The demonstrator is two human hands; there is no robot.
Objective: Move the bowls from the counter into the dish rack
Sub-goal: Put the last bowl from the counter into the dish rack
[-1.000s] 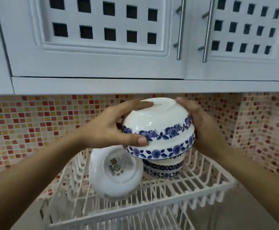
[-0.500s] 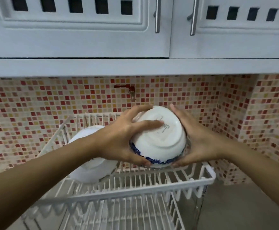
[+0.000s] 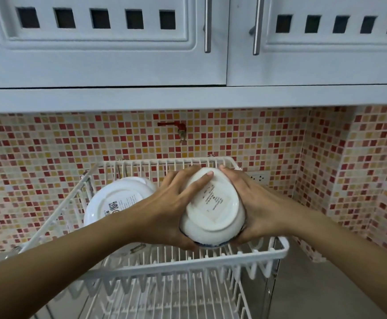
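Bowl (image 3: 212,209), inverted, clasped by left hand (image 3: 171,212) and right hand (image 3: 254,206) over rack (image 3: 280,249); uneven release risks chipping neighbouring dish (image 3: 116,201).

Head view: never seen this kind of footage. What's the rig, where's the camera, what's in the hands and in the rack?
There is no machine here: a person works with two bare hands, and one wide-angle camera worn on their head looks forward and down, so the forearms enter from the bottom of the picture. The left hand and right hand grip one white bowl from either side. It is turned upside down, base toward the camera, with a blue pattern just showing at its rim. It is held over the upper tier of a white wire dish rack. A plain white bowl with a sticker on its base leans on the rack's left side. Behind are a mosaic tile wall, a red tap and white cabinets above.
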